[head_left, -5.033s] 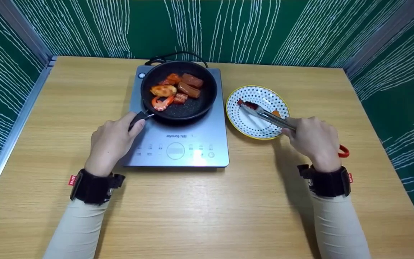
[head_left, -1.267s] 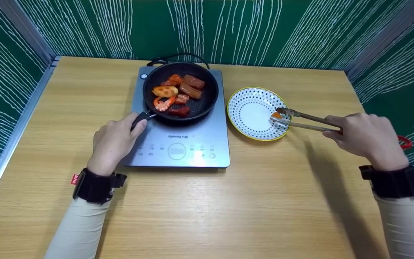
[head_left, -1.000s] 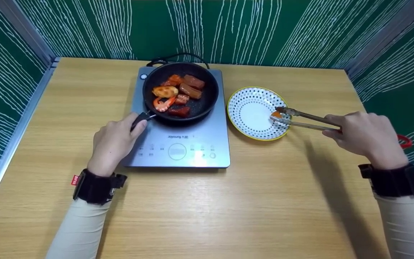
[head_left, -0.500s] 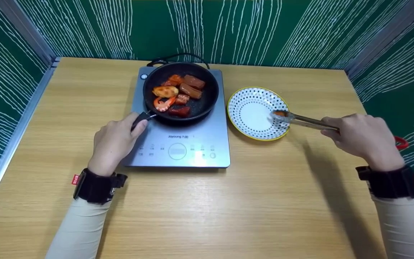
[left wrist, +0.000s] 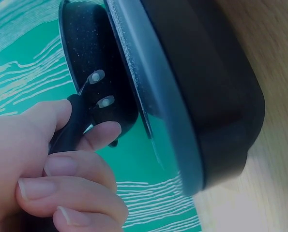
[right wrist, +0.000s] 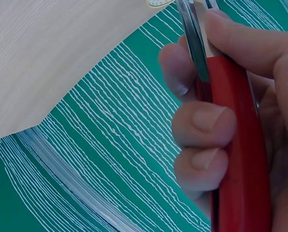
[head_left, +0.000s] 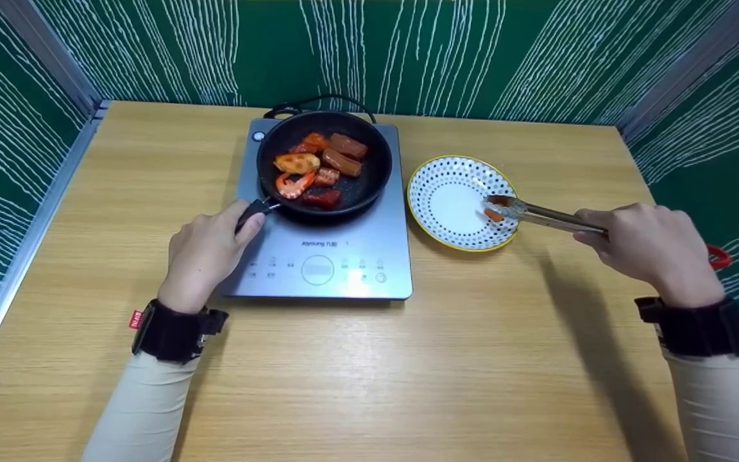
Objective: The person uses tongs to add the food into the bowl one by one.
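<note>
My left hand (head_left: 212, 253) grips the black handle (head_left: 252, 213) of a frying pan (head_left: 366, 183) on the induction cooker; the left wrist view shows the fingers curled round the handle (left wrist: 68, 128). The pan holds a shrimp (head_left: 292, 186), a browned oval piece (head_left: 297, 163), sausage-like chunks (head_left: 342, 162) and a dark red piece (head_left: 322, 199). My right hand (head_left: 648, 253) holds metal tongs (head_left: 559, 219) by their red handle (right wrist: 240, 145). The tongs' tips are close together over the right side of a dotted plate (head_left: 446, 204), where a small orange piece (head_left: 493, 215) shows beside them.
The silver induction cooker (head_left: 369, 250) stands left of the plate on the wooden table (head_left: 344, 372). Its black cord (head_left: 324, 97) runs along the back edge. Green walls with white streaks (head_left: 433, 51) enclose the back and sides.
Since the earliest frame, the dark red piece has gone from the plate into the pan, and my right hand has moved right. Lately the tongs' tips have come together; the left hand stays put.
</note>
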Demonstrator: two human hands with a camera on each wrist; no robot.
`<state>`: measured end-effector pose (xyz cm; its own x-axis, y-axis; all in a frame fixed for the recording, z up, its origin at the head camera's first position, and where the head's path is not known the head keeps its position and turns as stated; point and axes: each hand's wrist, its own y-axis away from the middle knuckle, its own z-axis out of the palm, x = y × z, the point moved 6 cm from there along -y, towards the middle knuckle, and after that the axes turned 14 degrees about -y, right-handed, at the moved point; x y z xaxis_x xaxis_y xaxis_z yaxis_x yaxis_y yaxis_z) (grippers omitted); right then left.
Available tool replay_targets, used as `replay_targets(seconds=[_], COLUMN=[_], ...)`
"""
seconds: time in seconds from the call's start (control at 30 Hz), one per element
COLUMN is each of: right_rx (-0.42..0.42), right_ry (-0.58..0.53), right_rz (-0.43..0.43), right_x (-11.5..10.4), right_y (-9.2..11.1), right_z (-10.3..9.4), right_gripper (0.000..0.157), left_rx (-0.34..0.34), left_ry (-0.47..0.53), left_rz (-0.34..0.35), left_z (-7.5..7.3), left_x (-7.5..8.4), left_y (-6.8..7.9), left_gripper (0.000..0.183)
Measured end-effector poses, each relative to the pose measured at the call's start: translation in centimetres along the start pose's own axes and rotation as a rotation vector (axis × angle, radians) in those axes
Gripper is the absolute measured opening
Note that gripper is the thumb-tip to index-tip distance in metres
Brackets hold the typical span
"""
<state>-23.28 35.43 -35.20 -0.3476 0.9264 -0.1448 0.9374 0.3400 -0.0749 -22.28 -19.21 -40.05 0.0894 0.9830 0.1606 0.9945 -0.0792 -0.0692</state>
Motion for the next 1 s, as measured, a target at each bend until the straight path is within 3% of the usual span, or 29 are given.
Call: replay_targets(seconds=[0.17, 0.47, 0.63, 0.8, 1.0], right_rx=[0.01, -0.025, 0.009, 0.095, 0.159], right_ry=[-0.001, -0.045, -0.097, -0.17, -0.21], right_rz=[-0.026, -0.004, -0.023, -0.111, -0.326], right_x=[-0.1, 0.3, -0.1, -2.7, -8.5], right_y=[0.5, 0.8, 0.6, -1.1, -4.3], right_z=[-0.1, 0.1, -0.2, -1.7, -3.8], right_gripper=[0.021, 0.028, 0.025, 0.026, 0.027], left_rx=[0.012, 0.012, 0.005, -0.004, -0.005], left_ry=[-0.008, -0.003, -0.004, -0.002, 0.002], left_rz=[0.003, 0.007, 0.007, 0.002, -0.001], left_z=[-0.1, 0.0, -0.1, -0.1, 0.0], left_x=[0.1, 0.2, 0.2, 0.1, -0.1], left_y=[0.0, 0.0, -0.1, 0.0, 0.1], left_gripper=[0.032, 0.032, 0.033, 0.033, 0.032])
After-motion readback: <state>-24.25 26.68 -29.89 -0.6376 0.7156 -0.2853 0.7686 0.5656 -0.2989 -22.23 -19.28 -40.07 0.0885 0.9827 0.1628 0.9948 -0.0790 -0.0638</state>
